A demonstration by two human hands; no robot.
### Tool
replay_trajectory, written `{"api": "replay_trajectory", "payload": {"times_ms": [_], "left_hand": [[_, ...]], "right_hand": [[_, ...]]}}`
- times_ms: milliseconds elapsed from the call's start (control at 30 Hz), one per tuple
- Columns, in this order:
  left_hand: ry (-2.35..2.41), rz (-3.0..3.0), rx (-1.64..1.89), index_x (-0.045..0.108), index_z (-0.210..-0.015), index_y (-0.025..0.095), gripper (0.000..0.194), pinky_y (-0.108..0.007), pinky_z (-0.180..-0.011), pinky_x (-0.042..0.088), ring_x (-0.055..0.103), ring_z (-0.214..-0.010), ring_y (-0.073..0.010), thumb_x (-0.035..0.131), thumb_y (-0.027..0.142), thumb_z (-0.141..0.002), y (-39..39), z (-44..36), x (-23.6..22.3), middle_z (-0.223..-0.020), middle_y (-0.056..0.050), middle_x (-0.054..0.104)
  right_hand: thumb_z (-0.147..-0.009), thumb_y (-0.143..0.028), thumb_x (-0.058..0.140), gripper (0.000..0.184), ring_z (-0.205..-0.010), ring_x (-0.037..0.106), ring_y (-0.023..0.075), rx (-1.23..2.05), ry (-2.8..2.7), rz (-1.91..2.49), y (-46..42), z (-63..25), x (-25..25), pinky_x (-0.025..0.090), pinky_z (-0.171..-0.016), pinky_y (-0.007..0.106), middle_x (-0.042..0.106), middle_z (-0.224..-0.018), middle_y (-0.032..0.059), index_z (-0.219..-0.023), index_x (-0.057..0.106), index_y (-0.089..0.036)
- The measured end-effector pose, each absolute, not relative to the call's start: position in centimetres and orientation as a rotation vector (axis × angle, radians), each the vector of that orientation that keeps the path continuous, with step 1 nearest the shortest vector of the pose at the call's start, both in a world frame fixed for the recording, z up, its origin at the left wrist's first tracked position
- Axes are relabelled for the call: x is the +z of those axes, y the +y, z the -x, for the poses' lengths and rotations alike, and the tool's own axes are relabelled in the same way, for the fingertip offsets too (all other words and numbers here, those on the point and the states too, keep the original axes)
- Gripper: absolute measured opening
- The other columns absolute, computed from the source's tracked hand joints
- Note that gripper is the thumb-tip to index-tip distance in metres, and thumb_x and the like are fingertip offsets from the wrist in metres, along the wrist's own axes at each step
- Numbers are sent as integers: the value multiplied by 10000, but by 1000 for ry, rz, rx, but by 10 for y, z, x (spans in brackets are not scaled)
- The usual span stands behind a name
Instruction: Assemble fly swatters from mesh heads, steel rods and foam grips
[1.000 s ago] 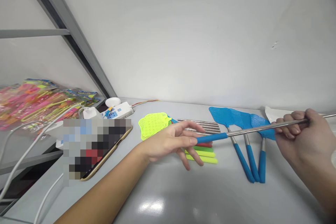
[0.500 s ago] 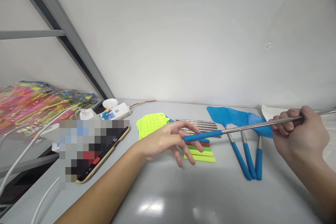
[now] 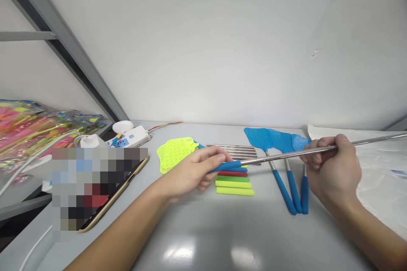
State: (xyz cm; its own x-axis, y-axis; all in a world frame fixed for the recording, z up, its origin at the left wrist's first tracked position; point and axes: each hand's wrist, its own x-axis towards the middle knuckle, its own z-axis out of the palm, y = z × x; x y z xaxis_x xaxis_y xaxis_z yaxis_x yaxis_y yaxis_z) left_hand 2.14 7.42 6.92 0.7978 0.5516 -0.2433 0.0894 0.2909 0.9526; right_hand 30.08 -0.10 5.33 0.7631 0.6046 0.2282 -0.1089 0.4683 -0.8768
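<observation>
A long steel rod (image 3: 280, 156) with a blue grip (image 3: 227, 166) at its left end is held level above the grey table (image 3: 222, 228). My left hand (image 3: 190, 171) is closed round the blue grip. My right hand (image 3: 333, 169) is closed on the bare rod further right, and the rod runs on past it to the right edge. Under the grip lie several loose coloured grips (image 3: 233, 182) in red, green and yellow. Behind them lies a row of bare steel rods (image 3: 235, 150).
A yellow-green swatter head (image 3: 174, 152) lies left of the rods. Three blue swatters (image 3: 286, 165) lie between my hands. A phone (image 3: 104, 194), white power strip (image 3: 129, 137) and cables are at left, with coloured packets (image 3: 34, 125) on a shelf. A white plastic sheet (image 3: 381, 169) is at right.
My left hand, open by the blue grip before, has closed round it. Both hands and the rod sit further left in view, and my right hand has slid along the rod.
</observation>
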Motion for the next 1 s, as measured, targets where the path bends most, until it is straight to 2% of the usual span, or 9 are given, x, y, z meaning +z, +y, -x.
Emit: {"api": "replay_trajectory", "payload": {"times_ms": [100, 200, 333, 467, 567, 633, 767, 900, 1000], "left_hand": [[636, -1259, 439, 587, -965, 205, 288, -222, -441, 129, 148, -457, -67, 456, 461, -959, 78, -20, 71, -513, 98, 182], [664, -1252, 475, 577, -931, 208, 299, -228, -436, 135, 158, -445, -70, 432, 468, -963, 73, -26, 69, -496, 95, 203], [633, -1294, 373, 581, -933, 201, 323, -225, -423, 171, 206, -433, -71, 424, 482, -963, 54, -42, 63, -485, 90, 266], [569, -1283, 355, 584, -949, 198, 315, -219, -431, 175, 175, -447, -67, 439, 478, -964, 48, -45, 63, -497, 97, 248], [552, -1271, 330, 572, -975, 208, 273, -211, -435, 146, 147, -465, -64, 498, 469, -944, 55, -38, 66, -521, 103, 226], [560, -1284, 322, 572, -987, 214, 264, -210, -439, 142, 151, -469, -65, 508, 466, -940, 62, -33, 68, -523, 103, 224], [647, -1323, 350, 575, -978, 212, 275, -221, -451, 126, 138, -483, -69, 514, 476, -932, 76, -23, 72, -538, 98, 212], [742, -1345, 412, 574, -970, 208, 280, -225, -459, 113, 128, -493, -72, 537, 480, -917, 90, -13, 73, -551, 93, 197], [762, -1328, 441, 566, -970, 206, 278, -220, -464, 116, 131, -492, -73, 545, 477, -911, 96, -8, 72, -552, 96, 168]], "right_hand": [[-926, -298, 383, 382, -359, 338, 106, 489, -539, 1035, -4, -291, 49, 359, -447, 284, 429, -378, -27, -595, 543, -191], [-940, -398, 417, 403, -382, 386, 105, 541, -564, 1099, -13, -273, 39, 370, -462, 269, 497, -417, -12, -657, 603, -179], [-940, -513, 427, 457, -429, 453, 109, 876, -841, 1093, -30, -240, 24, 365, -467, 265, 611, -560, 28, -795, 683, -163], [-972, -516, 362, 486, -572, 534, 151, 968, -998, 1073, -37, -229, 19, 436, -632, 299, 564, -534, 10, -986, 719, -187], [-968, -511, 387, 451, -579, 514, 141, 974, -1042, 1089, -33, -239, 22, 425, -645, 300, 599, -621, 13, -1104, 692, -208], [-956, -530, 398, 449, -517, 464, 122, 923, -1023, 1050, -28, -249, 26, 397, -575, 292, 605, -658, 12, -1085, 687, -211], [-948, -544, 378, 462, -432, 360, 107, 762, -763, 993, -16, -272, 42, 327, -465, 264, 467, -498, -29, -893, 677, -196], [-944, -454, 398, 413, -383, 257, 81, 730, -542, 943, -7, -299, 54, 287, -419, 236, 350, -426, -60, -752, 639, -179], [-939, -373, 407, 363, -374, 251, 78, 702, -528, 942, -4, -310, 56, 293, -417, 230, 333, -408, -65, -739, 635, -174]]}}
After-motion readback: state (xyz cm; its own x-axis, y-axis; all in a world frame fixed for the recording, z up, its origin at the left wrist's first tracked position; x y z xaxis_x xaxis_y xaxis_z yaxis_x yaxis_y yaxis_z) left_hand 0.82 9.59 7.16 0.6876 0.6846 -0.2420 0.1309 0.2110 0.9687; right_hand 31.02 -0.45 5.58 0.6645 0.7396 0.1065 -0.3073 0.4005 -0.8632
